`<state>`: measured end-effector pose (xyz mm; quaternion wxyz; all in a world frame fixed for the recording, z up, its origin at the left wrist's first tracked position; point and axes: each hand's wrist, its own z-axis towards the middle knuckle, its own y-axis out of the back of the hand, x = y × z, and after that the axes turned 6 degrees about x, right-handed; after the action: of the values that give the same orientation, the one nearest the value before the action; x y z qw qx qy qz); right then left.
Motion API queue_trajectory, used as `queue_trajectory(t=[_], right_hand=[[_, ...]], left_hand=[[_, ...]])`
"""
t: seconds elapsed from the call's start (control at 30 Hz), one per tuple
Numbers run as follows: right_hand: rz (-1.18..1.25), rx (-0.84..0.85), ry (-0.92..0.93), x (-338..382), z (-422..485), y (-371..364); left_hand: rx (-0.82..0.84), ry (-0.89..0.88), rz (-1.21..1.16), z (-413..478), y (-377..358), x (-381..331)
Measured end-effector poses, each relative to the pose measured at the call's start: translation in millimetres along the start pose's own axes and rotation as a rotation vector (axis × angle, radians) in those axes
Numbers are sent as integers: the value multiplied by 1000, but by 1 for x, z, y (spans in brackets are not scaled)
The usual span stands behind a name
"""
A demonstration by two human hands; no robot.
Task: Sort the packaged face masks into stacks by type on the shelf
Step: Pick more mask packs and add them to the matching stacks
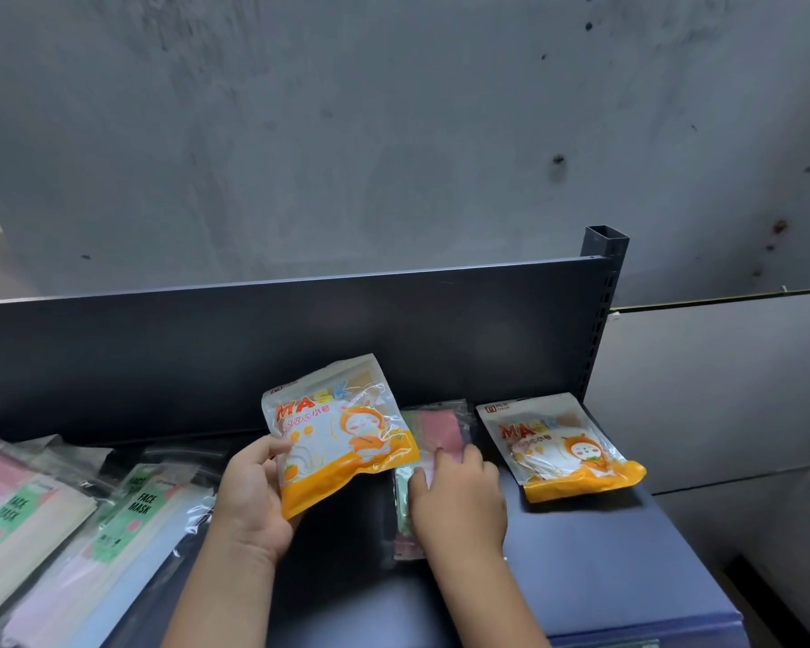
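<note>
Orange-and-white film, glossy and slick, is what the left hand is closed on: it holds a cartoon-printed MASK pouch by its lower left corner, tilted and lifted off the shelf. The right hand is apart from it, fingers laid over a clear pack of pastel masks lying flat just under the raised pouch. The likeliest slip, I judge, is the pouch sliding out of that corner grip and landing on the pastel pack, mixing two types. Its match, a second orange MASK pouch, lies beyond the right hand, so the left hand would have to cross over. A careless sweep could drag the pastel pack askew or shove the second pouch toward the shelf's end by the upright post. Out past the left hand, green-labelled FACE MASK packs overlap loosely, and a bumped wrist could set them sliding.
</note>
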<state>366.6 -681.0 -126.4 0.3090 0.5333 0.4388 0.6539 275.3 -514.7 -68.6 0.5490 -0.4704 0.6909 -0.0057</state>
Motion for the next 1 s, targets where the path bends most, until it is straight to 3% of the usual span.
queue_trajectory(t=[0.17,0.23,0.33,0.47,0.53,0.8,1.0], right_hand=[[97,6,40,-4,6,6],[447,-44,67,-8,7,20],[1107,29,-27,-14,9,50],[1585,81,-158,-41,18,76],[1567,39,-169,-61,23,89],[987,-192,-273,-133,57,93],[721,-194,-319,-155,65,94]], left_hand=[[65,-6,23,2,-7,11],[114,24,16,3,-14,17],[212,62,4,2,-36,28],[295,22,75,6,-70,47],[280,12,175,13,-86,59],[218,-75,523,31,-152,115],[255,-74,766,34,-179,135]])
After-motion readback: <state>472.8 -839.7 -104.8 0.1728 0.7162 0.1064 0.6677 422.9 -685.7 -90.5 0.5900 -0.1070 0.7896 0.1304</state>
